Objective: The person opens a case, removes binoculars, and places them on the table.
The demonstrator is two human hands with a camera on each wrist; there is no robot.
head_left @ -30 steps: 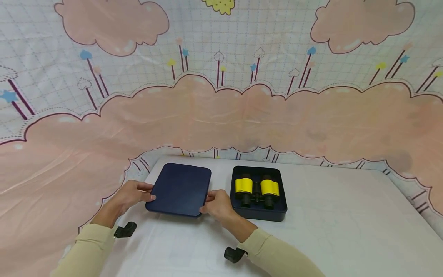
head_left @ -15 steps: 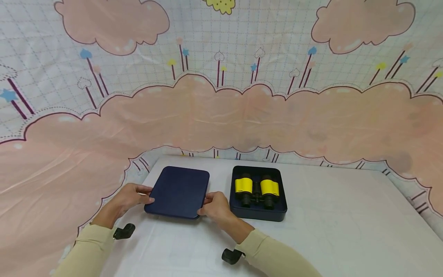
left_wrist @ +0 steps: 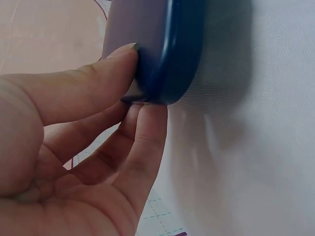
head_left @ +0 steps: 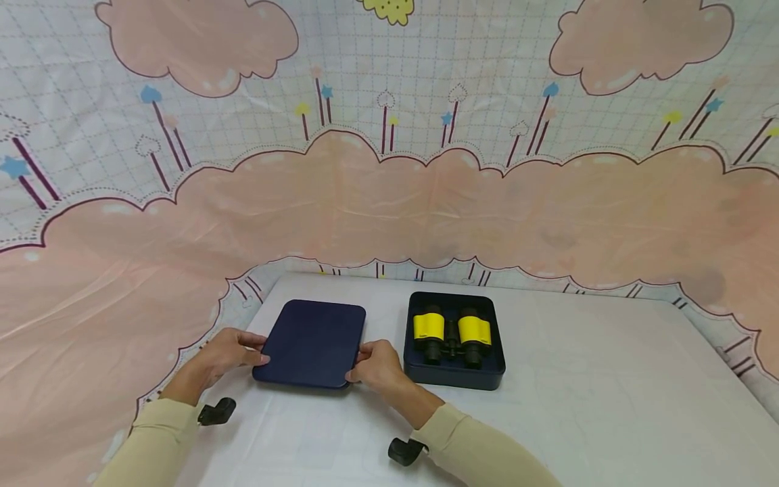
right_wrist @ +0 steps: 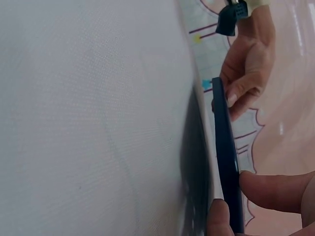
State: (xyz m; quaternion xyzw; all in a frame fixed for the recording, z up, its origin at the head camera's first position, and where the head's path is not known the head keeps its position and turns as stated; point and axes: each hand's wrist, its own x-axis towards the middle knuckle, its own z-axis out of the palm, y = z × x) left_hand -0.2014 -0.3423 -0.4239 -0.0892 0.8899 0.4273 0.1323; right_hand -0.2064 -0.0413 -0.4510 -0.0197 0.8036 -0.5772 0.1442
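A flat navy blue lid (head_left: 312, 343) with rounded corners is held between both hands at the left of the table. My left hand (head_left: 228, 356) pinches its left edge, thumb on top and fingers beneath, as the left wrist view shows. On the opposite edge, my right hand (head_left: 382, 366) grips the lid near its front corner. A shadow beside the lid's edge (right_wrist: 227, 157) in the right wrist view shows it just above the cloth. Right of the lid stands an open navy box (head_left: 453, 376), with yellow and black binoculars (head_left: 475, 330) lying inside.
White cloth covers the table (head_left: 608, 379), which stretches to the right of the box. Behind it and along the left side hangs a curtain (head_left: 426, 210) printed with clouds. A small black camera (head_left: 217, 411) sits at the left wrist, another black camera (head_left: 406, 451) at the right.
Both hands have brought the lid slightly nearer the front and lower, with a small shift to the left. The box and binoculars stay in place.
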